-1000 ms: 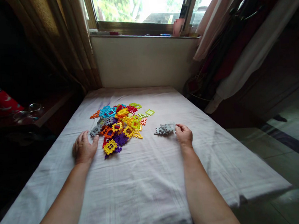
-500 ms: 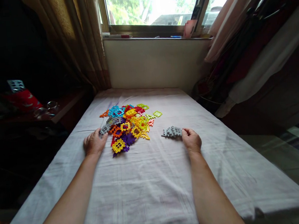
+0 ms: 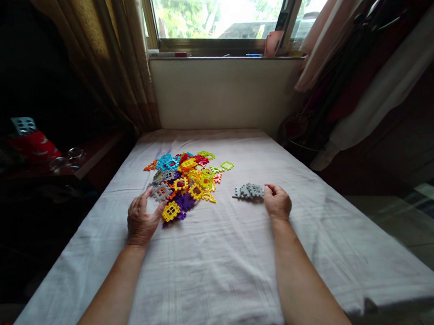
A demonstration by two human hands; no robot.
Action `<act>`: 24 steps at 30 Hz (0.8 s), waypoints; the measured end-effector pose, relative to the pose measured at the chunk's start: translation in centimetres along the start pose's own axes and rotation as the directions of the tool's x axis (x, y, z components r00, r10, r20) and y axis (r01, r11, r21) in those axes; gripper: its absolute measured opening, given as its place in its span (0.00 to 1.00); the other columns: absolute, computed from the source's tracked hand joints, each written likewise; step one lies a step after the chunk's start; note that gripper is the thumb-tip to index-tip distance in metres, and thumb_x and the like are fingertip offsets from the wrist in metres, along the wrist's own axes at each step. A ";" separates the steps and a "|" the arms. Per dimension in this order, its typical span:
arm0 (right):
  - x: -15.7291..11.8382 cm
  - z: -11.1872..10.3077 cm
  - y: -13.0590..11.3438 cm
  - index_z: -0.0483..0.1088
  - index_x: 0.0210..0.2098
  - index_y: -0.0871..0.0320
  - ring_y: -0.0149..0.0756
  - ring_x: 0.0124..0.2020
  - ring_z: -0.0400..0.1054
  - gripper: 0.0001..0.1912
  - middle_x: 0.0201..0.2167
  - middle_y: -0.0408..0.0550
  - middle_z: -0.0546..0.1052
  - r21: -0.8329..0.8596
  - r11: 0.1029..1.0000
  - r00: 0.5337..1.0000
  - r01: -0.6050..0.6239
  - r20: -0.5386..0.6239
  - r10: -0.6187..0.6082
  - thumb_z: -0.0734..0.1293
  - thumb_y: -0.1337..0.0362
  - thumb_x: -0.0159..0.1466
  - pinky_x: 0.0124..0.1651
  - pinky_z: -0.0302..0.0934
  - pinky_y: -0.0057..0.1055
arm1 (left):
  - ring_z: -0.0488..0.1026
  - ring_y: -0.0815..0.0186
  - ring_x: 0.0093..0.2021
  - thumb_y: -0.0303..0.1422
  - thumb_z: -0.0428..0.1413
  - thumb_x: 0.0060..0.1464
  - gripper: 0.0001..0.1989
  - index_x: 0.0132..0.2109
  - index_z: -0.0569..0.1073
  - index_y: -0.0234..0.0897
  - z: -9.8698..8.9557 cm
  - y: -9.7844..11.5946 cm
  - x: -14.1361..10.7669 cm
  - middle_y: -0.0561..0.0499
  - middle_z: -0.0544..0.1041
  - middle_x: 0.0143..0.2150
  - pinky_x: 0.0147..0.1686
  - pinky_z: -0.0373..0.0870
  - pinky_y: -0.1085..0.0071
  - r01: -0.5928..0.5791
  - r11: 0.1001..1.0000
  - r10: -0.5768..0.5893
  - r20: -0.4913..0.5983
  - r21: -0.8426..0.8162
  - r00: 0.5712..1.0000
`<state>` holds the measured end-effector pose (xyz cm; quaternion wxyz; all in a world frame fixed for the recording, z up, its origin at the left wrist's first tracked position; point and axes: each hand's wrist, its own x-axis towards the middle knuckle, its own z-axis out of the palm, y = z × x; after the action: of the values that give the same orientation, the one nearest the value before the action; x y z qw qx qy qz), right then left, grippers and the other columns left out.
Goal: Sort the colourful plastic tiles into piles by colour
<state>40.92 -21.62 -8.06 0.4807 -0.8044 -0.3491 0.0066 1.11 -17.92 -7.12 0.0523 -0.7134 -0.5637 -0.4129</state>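
Observation:
My left hand (image 3: 143, 219) is at the left edge of a heap of colourful notched plastic tiles, thumb and fingers apart. A grey tile (image 3: 162, 192) lies on the heap just beyond its fingertips. Near the thumb is a yellow tile (image 3: 171, 211), with purple tiles (image 3: 185, 201) beside it. To the right, separate from the heap, several grey tiles (image 3: 250, 191) lie overlapping on the cloth. My right hand (image 3: 277, 201) is closed at their right edge, its fingers curled together; whether it pinches a tile is hidden.
A pale cloth (image 3: 210, 273) covers the table. Behind it are a wall and a window sill with a pink cup (image 3: 273, 43). At the left stands a red container (image 3: 35, 146) on a dark surface. Clothes hang at the right.
My left hand has shifted slightly right and nearer, and its fingers have spread. A grey tile now lies flatter and farther right on the heap. My right hand has barely moved.

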 end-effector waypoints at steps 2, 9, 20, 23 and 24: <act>-0.3 -0.2 -0.6 0.80 0.36 0.60 0.41 0.30 0.70 0.22 0.30 0.53 0.79 0.033 0.999 0.999 0.033 -0.020 -0.032 0.60 0.53 0.56 0.38 0.64 0.35 | 0.73 0.53 0.55 0.44 0.57 0.57 0.26 0.60 0.67 0.39 0.2 2.0 -0.8 0.41 0.77 0.55 0.60 0.63 0.53 -0.131 0.991 0.131 0.018 -0.030 0.991; -4.4 0.2 -4.7 0.78 0.31 0.55 0.38 0.30 0.72 0.20 0.29 0.49 0.81 0.360 0.891 0.876 0.278 0.287 -0.389 0.62 0.47 0.60 0.37 0.66 0.32 | 0.70 0.55 0.60 0.39 0.56 0.59 0.26 0.64 0.65 0.43 1.6 7.0 -2.6 0.44 0.76 0.57 0.63 0.61 0.52 -0.409 0.903 0.424 0.110 -0.133 0.899; -9.3 2.0 -7.4 0.76 0.40 0.56 0.30 0.24 0.70 0.14 0.25 0.42 0.79 0.603 0.784 0.642 0.147 0.545 -0.540 0.68 0.56 0.59 0.30 0.65 0.26 | 0.69 0.57 0.62 0.38 0.54 0.61 0.23 0.62 0.67 0.40 2.0 7.2 -2.9 0.44 0.76 0.57 0.65 0.58 0.55 -0.492 0.866 0.500 0.146 -0.091 0.854; -8.0 1.9 -6.9 0.76 0.40 0.56 0.31 0.25 0.70 0.15 0.26 0.43 0.78 0.580 0.804 0.713 0.129 0.509 -0.481 0.67 0.55 0.58 0.31 0.65 0.27 | 0.65 0.55 0.65 0.41 0.54 0.61 0.26 0.64 0.66 0.39 2.0 7.1 -2.9 0.43 0.73 0.61 0.66 0.55 0.54 -0.492 0.867 0.497 0.174 -0.073 0.850; -7.2 1.7 -6.5 0.77 0.39 0.57 0.31 0.25 0.70 0.16 0.27 0.44 0.79 0.556 0.823 0.764 0.118 0.478 -0.433 0.67 0.54 0.57 0.32 0.66 0.27 | 0.64 0.54 0.65 0.42 0.54 0.61 0.26 0.64 0.66 0.39 1.9 7.1 -2.8 0.43 0.71 0.63 0.66 0.54 0.52 -0.489 0.870 0.491 0.184 -0.061 0.851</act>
<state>31.26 -22.48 -6.27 0.5335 -0.5488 -0.5844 0.2694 8.05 -21.57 -7.45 0.0965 -0.8705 -0.3632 -0.3179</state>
